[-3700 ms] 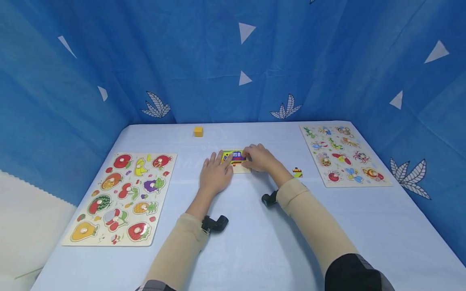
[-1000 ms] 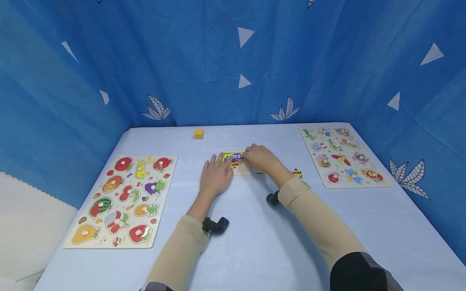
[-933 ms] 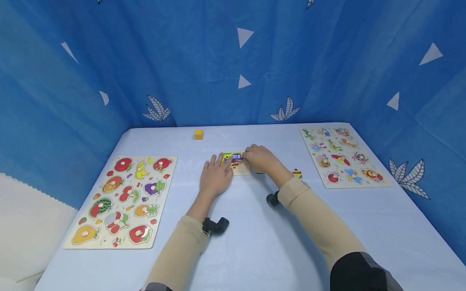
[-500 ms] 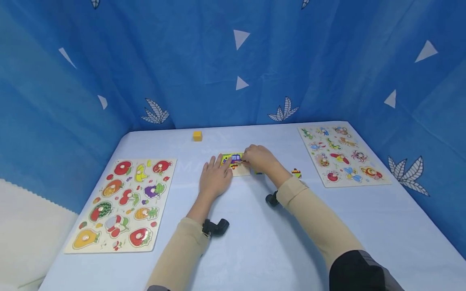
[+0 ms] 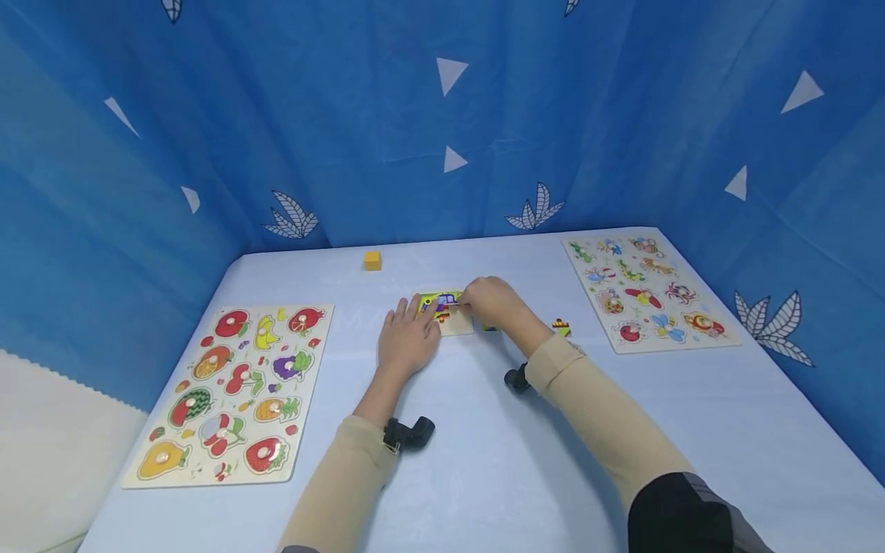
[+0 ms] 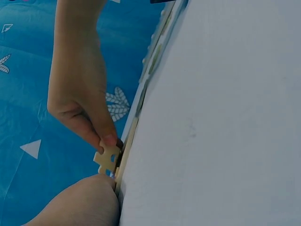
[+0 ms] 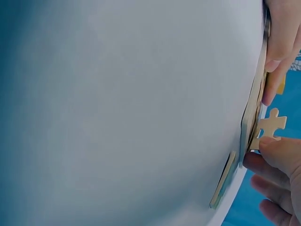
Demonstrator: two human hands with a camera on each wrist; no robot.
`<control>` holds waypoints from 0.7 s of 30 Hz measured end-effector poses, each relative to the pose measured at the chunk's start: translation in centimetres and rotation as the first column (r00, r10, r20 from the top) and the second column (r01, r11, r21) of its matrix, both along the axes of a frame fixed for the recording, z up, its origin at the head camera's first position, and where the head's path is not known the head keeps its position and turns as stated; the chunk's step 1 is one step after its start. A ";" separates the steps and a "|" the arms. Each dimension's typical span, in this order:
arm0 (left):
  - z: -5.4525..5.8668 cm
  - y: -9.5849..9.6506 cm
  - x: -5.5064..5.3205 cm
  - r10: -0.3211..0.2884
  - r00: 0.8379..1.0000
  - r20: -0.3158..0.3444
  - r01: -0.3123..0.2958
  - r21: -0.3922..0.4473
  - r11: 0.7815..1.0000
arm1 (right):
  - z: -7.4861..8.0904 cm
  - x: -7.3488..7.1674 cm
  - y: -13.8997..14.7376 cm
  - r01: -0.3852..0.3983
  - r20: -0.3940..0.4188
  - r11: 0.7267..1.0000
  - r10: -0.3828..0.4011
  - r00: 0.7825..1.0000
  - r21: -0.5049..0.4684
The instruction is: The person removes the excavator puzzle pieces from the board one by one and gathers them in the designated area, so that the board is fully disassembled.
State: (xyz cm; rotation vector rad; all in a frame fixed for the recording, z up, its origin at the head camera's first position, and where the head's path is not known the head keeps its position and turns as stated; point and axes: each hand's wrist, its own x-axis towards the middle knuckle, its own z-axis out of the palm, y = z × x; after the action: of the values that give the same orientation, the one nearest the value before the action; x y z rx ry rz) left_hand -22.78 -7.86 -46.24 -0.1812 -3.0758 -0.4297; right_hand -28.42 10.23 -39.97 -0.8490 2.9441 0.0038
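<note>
A small wooden jigsaw board (image 5: pixel 458 326) with a colourful vehicle picture lies mid-table, its lower right showing bare wood. My left hand (image 5: pixel 404 342) rests with spread, fairly straight fingers on the board's left side. At the upper right of the board, my right hand (image 5: pixel 496 302) pinches a jigsaw piece (image 7: pixel 272 123) between thumb and fingers. The piece stands tilted on edge, its plain wooden back visible in both wrist views. A loose jigsaw piece (image 5: pixel 489 328) lies partly hidden below the right hand. Farther right is another loose piece (image 5: pixel 561 328).
A fruit peg board (image 5: pixel 231 392) lies at the left, and an animal peg board (image 5: pixel 650 292) at the right. Near the back edge sits a yellow cube (image 5: pixel 372 261). A blue curtain (image 5: pixel 387 115) surrounds the table's far sides.
Compared with the earliest frame, the right hand has turned slightly, its fingers drawn together, and the loose piece below it shows more. The left hand stays put. The head view has shifted slightly.
</note>
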 end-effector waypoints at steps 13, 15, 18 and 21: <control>0.0 0.1 0.4 -0.004 1.000 0.002 0.004 0.012 1.000 | 0.0 0.2 -0.7 -0.009 0.061 0.999 0.011 0.998 -0.039; 0.0 0.1 0.4 -0.004 1.000 -0.005 0.004 0.015 1.000 | 0.0 0.3 -0.8 -0.015 0.052 0.999 0.016 0.998 -0.033; 0.0 0.1 0.3 -0.003 1.000 -0.013 0.003 0.011 1.000 | 0.2 0.3 -0.8 -0.033 0.046 0.999 0.033 0.998 -0.015; -0.1 0.0 0.2 -0.004 1.000 -0.015 0.004 0.009 1.000 | 0.4 0.3 -0.8 -0.041 0.048 0.999 0.041 0.998 0.002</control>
State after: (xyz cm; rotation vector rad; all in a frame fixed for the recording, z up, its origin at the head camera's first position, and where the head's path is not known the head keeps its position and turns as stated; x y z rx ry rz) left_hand -22.60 -7.82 -46.34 -0.1893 -3.0588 -0.4407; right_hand -28.09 9.47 -39.54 -0.8955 2.8810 -0.0104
